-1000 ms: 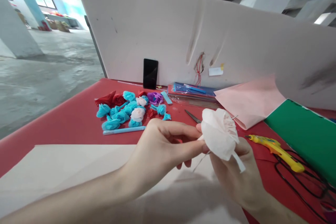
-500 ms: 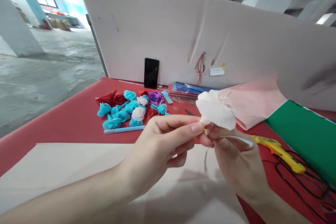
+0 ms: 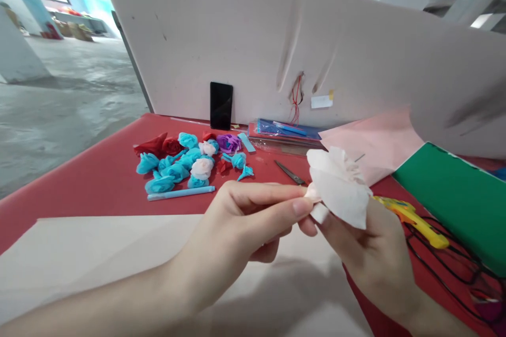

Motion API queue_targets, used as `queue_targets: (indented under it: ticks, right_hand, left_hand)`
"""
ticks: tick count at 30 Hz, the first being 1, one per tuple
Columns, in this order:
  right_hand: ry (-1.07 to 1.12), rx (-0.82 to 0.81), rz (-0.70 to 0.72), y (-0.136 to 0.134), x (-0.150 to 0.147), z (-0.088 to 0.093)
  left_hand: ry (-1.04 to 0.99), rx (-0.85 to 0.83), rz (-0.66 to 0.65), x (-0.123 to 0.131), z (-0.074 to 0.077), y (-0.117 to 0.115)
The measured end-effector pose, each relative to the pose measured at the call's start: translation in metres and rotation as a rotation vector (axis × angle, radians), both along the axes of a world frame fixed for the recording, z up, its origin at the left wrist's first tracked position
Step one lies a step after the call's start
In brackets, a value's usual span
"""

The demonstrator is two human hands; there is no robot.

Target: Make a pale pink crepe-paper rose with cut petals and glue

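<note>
A white paper flower [image 3: 338, 184] with soft ruffled petals is held between my two hands above the pale sheet [image 3: 118, 242]. The thumb and forefinger of my left hand [image 3: 253, 221] pinch its gathered base. Close by on the right, my right hand [image 3: 379, 258] has its thumb at the base, and its other fingers are partly hidden behind the petals. A small white piece shows below the pinch. Scissors [image 3: 289, 172] lie just behind my left fingertips, their handles hidden.
Several blue paper flowers [image 3: 174, 171], with red, pink and purple ones, lie at the back left by a light blue pen [image 3: 181, 193]. A black phone [image 3: 221, 106] leans on the white panel [image 3: 237, 26]. At right are a yellow glue gun [image 3: 422, 226], its black cord and a green board [image 3: 454, 200].
The flower has tilted and moved slightly right and down in my hands. The right hand has turned, with more of its fingers behind the petals. The view has shifted a little right.
</note>
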State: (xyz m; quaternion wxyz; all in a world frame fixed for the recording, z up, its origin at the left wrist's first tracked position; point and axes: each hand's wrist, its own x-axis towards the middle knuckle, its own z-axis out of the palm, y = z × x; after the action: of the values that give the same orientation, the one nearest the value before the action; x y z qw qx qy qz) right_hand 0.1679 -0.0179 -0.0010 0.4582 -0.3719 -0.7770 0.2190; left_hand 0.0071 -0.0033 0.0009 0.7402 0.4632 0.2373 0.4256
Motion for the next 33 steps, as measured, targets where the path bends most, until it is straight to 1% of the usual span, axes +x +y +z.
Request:
queue_targets:
  ticks: [3,6,11,14,17,22,24,27,28,31,33]
  right_hand:
    - [0.027,0.012,0.011,-0.001,0.002,-0.002]
    - [0.023,0.032,-0.038,-0.002,0.003,-0.002]
    - [0.068,-0.020,-0.019,-0.001,0.000,0.005]
    - [0.066,-0.022,-0.037,0.001,0.001,0.008]
    - [0.072,-0.037,-0.017,0.003,0.004,0.010]
    - [0.094,-0.125,0.029,0.005,0.005,0.012]
    - [0.128,-0.171,0.001,0.005,0.003,0.012]
    - [0.220,-0.229,-0.083,0.005,0.000,0.012]
    - [0.236,-0.254,-0.088,0.004,0.000,0.012]
    - [0.239,-0.347,-0.022,0.003,-0.001,0.013]
    - [0.287,-0.396,0.001,0.002,-0.002,0.013]
  left_hand:
    - [0.006,0.007,0.012,-0.001,-0.001,0.000]
    - [0.018,0.013,0.022,-0.001,-0.003,0.001]
    - [0.019,0.016,0.017,0.000,-0.005,0.001]
    - [0.000,0.016,0.008,0.000,-0.005,0.000]
    - [-0.050,-0.029,-0.053,0.000,-0.004,0.001]
    - [-0.077,-0.097,-0.153,0.000,-0.004,0.004]
    - [-0.086,-0.126,-0.194,0.000,-0.005,0.006]
    - [-0.102,-0.147,-0.241,0.000,-0.006,0.008]
    - [-0.112,-0.146,-0.253,0.000,-0.006,0.008]
    - [-0.139,-0.147,-0.285,0.001,-0.006,0.009]
    - [-0.140,-0.160,-0.324,0.000,-0.006,0.010]
